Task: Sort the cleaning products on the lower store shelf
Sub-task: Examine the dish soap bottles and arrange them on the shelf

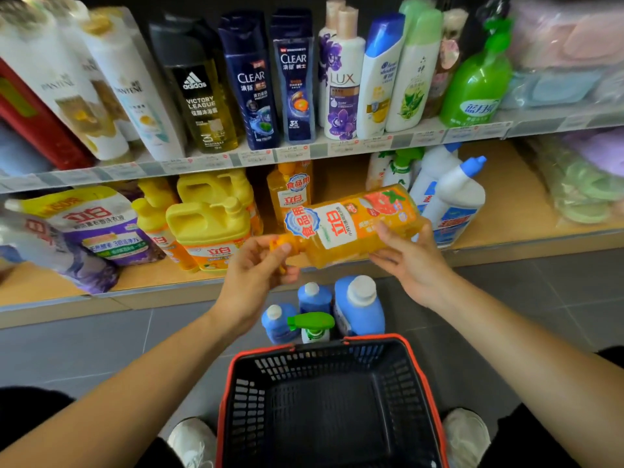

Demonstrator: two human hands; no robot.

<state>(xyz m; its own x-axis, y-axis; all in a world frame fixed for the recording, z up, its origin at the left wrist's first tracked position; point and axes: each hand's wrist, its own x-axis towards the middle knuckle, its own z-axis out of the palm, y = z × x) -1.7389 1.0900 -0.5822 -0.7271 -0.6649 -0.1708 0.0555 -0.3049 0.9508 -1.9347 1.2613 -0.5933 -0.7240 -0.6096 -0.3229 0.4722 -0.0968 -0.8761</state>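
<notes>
Though crowded, wooden shelf [499,211]; grey floor [84,349].

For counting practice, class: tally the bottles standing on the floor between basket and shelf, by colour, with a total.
Blue bottles: 3
Green-topped spray bottle: 1
Total: 4

Bright even light; wide-angle edges bend and blur.

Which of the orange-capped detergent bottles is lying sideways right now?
The orange bottle held between the left hand and right hand, cap leftward; the shelved orange bottle stands upright on the lower shelf behind it.
</notes>
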